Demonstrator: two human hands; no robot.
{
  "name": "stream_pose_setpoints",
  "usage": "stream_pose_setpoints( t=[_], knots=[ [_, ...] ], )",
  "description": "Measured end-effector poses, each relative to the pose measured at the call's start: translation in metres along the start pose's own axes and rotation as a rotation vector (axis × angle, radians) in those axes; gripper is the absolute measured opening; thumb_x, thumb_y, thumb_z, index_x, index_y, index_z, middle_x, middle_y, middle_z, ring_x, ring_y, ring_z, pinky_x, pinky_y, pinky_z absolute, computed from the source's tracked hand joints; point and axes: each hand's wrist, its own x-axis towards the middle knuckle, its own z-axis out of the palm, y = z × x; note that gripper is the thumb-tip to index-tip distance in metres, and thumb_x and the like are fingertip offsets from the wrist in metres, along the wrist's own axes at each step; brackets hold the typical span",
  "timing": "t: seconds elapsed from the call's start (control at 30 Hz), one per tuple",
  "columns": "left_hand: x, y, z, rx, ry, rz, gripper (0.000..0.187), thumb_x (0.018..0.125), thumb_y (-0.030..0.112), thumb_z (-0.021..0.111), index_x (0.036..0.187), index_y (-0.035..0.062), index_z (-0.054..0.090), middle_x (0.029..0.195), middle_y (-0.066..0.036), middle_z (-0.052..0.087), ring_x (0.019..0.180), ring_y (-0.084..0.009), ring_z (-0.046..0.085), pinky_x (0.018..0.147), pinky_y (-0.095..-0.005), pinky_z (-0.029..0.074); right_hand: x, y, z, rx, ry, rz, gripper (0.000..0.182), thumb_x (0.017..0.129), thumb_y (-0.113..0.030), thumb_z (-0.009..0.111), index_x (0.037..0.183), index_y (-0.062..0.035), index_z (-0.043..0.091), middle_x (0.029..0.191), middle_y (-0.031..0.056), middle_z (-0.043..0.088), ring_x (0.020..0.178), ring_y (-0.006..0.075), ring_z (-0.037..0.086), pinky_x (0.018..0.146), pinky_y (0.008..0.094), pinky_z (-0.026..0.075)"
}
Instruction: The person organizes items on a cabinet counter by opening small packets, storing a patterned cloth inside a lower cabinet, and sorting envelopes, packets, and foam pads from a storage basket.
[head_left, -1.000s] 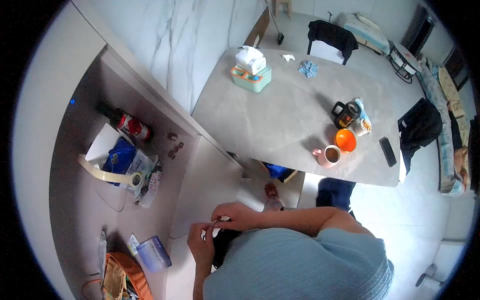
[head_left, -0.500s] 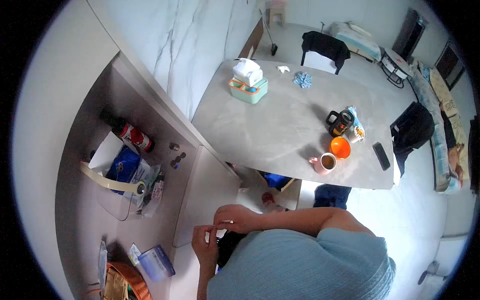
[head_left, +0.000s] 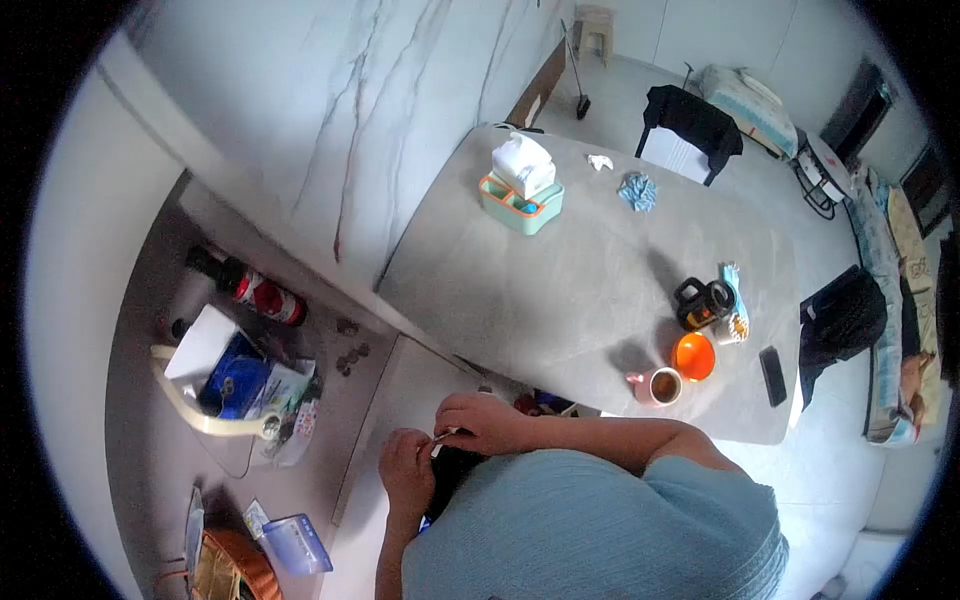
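My left hand (head_left: 405,465) and my right hand (head_left: 482,424) are close together in front of my blue-shirted chest, fingertips meeting. A small white item (head_left: 437,449) shows between the fingers; what it is cannot be made out. The left fingers are bent against it, and the right fingers are pinched at its upper end. Something black, partly hidden, lies just below the hands. Beside them on the left is the edge of a recessed shelf (head_left: 352,450).
The grey table (head_left: 520,290) bears a tissue caddy (head_left: 520,208), black mug (head_left: 703,303), orange bowl (head_left: 693,357), pink cup (head_left: 658,387) and phone (head_left: 772,376). On the shelf are a red-labelled bottle (head_left: 268,298), a white-handled basket (head_left: 205,420), an orange bag (head_left: 238,565) and a blue packet (head_left: 297,543).
The view has shifted, so the table sits lower and further right. The fingers stay together, and a white item now shows more clearly between them.
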Motion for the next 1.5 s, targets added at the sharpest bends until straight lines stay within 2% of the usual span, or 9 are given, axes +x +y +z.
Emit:
stream_pose_setpoints(
  t=[0.2, 0.3, 0.4, 0.47, 0.67, 0.83, 0.9, 1.03, 1.5],
  knots=[
    [0.057, 0.024, 0.028, 0.071, -0.056, 0.002, 0.014, 0.077, 0.007, 0.066, 0.089, 0.0044, 0.06, 0.09, -0.014, 0.061, 0.084, -0.0315, 0.058, 0.072, -0.042, 0.045, 0.0, 0.044, -0.053, -0.05, 0.001, 0.036, 0.014, 0.082, -0.02, 0.063, 0.085, -0.0063, 0.061, 0.09, 0.0112, 0.057, 0.087, 0.0333, 0.057, 0.074, 0.0419, 0.047],
    [0.066, 0.028, 0.037, 0.025, -0.051, -0.149, 0.02, 0.079, 0.007, 0.065, 0.098, 0.0047, 0.061, 0.1, -0.015, 0.062, 0.092, -0.0313, 0.059, 0.08, -0.0421, 0.046, -0.002, 0.067, -0.071, 0.032, 0.034, 0.152, 0.013, 0.082, -0.018, 0.062, 0.087, -0.0053, 0.061, 0.093, 0.0125, 0.058, 0.089, 0.0335, 0.057, 0.075, 0.043, 0.047],
    [0.065, 0.016, 0.04, 0.168, 0.045, -0.071, 0.023, 0.079, 0.003, 0.062, 0.102, 0.0016, 0.06, 0.104, -0.015, 0.062, 0.097, -0.0319, 0.058, 0.086, -0.0428, 0.044, 0.001, 0.096, -0.101, 0.035, 0.123, 0.285, 0.015, 0.083, -0.017, 0.06, 0.091, -0.0041, 0.062, 0.093, 0.0133, 0.06, 0.09, 0.0341, 0.058, 0.076, 0.0436, 0.047],
    [0.064, 0.013, 0.036, 0.187, 0.082, -0.084, 0.023, 0.079, 0.002, 0.06, 0.102, 0.0008, 0.06, 0.105, -0.016, 0.062, 0.098, -0.0327, 0.058, 0.087, -0.043, 0.044, 0.001, 0.116, -0.127, -0.133, 0.239, 0.401, 0.012, 0.084, -0.014, 0.063, 0.091, -0.005, 0.062, 0.089, 0.0113, 0.06, 0.084, 0.0266, 0.06, 0.073, 0.0354, 0.049],
    [0.059, -0.011, 0.027, 0.269, 0.229, -0.228, 0.021, 0.083, 0.001, 0.054, 0.103, -0.0018, 0.059, 0.109, -0.019, 0.059, 0.101, -0.0364, 0.055, 0.088, -0.0445, 0.043, -0.007, 0.186, -0.175, -0.096, 0.705, 0.559, 0.015, 0.084, -0.014, 0.064, 0.093, -0.0023, 0.062, 0.086, 0.0121, 0.061, 0.073, 0.023, 0.061, 0.067, 0.0341, 0.049],
    [0.063, -0.02, 0.027, 0.393, 0.243, -0.284, 0.026, 0.085, 0.002, 0.053, 0.11, -0.0023, 0.055, 0.118, -0.022, 0.053, 0.109, -0.0376, 0.05, 0.092, -0.0452, 0.041, -0.005, 0.227, -0.205, -0.093, 0.762, 0.611, 0.013, 0.083, -0.011, 0.065, 0.091, -0.0013, 0.062, 0.084, 0.0119, 0.061, 0.073, 0.0225, 0.062, 0.066, 0.0327, 0.049],
    [0.059, -0.028, 0.032, 0.416, 0.249, -0.301, 0.029, 0.085, 0.002, 0.053, 0.114, -0.0026, 0.053, 0.121, -0.022, 0.051, 0.112, -0.0379, 0.049, 0.094, -0.0452, 0.04, -0.002, 0.248, -0.213, -0.202, 0.795, 0.703, 0.011, 0.085, -0.009, 0.064, 0.093, -0.0019, 0.061, 0.08, 0.0061, 0.063, 0.073, 0.013, 0.061, 0.068, 0.0263, 0.049],
    [0.06, -0.035, 0.039, 0.415, 0.326, -0.342, 0.035, 0.087, 0.007, 0.052, 0.12, -0.0017, 0.048, 0.126, -0.022, 0.049, 0.118, -0.0388, 0.045, 0.098, -0.0466, 0.036, 0.007, 0.269, -0.231, -0.138, 0.938, 0.74, 0.013, 0.085, -0.012, 0.064, 0.091, -0.0014, 0.063, 0.077, 0.0049, 0.064, 0.071, 0.0112, 0.06, 0.066, 0.0262, 0.049],
    [0.062, -0.042, 0.049, 0.746, 0.236, -0.245, 0.037, 0.085, 0.021, 0.054, 0.117, 0.0011, 0.052, 0.123, -0.016, 0.053, 0.119, -0.0372, 0.046, 0.098, -0.0506, 0.033, 0.03, 0.314, -0.253, -0.335, 0.942, 0.678, 0.016, 0.083, -0.015, 0.064, 0.087, -0.0003, 0.062, 0.082, 0.0153, 0.063, 0.072, 0.0259, 0.063, 0.066, 0.0355, 0.05]
  ],
)
